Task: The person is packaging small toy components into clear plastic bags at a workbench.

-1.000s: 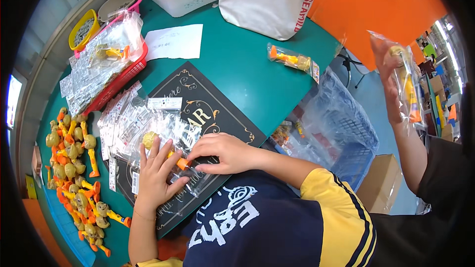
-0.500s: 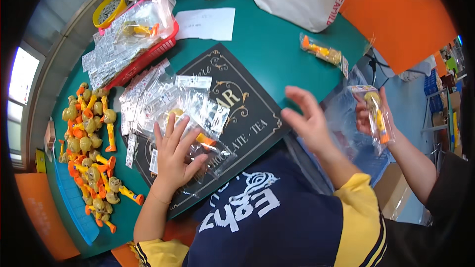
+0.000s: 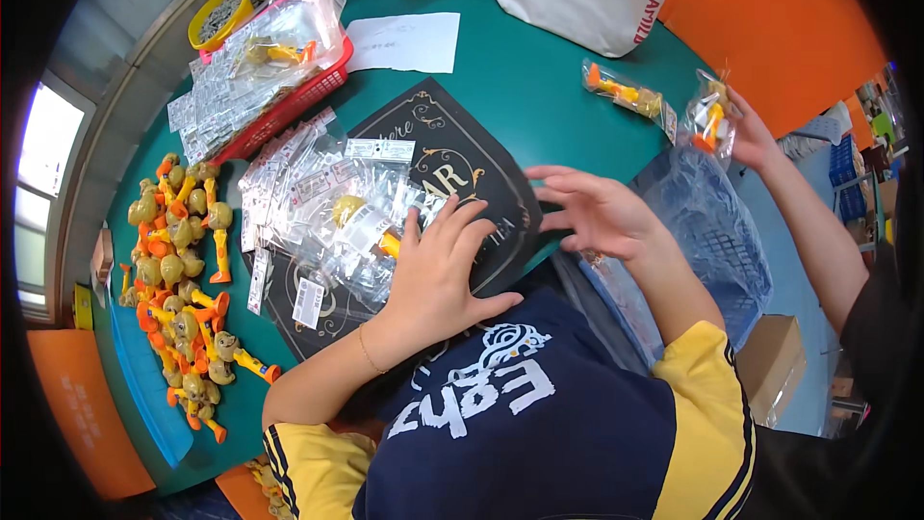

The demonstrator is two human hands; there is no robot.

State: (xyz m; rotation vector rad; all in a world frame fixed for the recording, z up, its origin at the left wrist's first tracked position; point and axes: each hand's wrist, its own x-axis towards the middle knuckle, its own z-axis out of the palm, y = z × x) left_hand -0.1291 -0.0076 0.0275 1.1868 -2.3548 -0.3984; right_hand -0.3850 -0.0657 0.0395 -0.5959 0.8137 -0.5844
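My left hand (image 3: 438,265) is open, fingers spread over the lower right side of a pile of clear plastic bags with printed header cards (image 3: 289,169). Under its fingertips, a bagged figure with a tan round head and an orange-yellow body (image 3: 348,210) is partly covered. These bags lie on a black printed mat (image 3: 423,116). At the mat's right corner, which bends upward, my right hand (image 3: 606,217) has its fingers apart, with fingertips at the edge. To the right, another person's hand (image 3: 756,140) holds a bagged figure (image 3: 710,116).
Loose orange-yellow figures (image 3: 178,270) lie heaped at the left, beside a blue tray (image 3: 144,395). A red basket (image 3: 289,101) full of bags stands at the back left. Another bagged figure (image 3: 626,91) lies at the right. A plastic-lined blue basket (image 3: 717,231) sits beyond the table edge.
My left hand has moved right across the bags. My right hand has come to the mat's corner, which now bends up. The other person's hand has moved up toward the table with its bagged figure.
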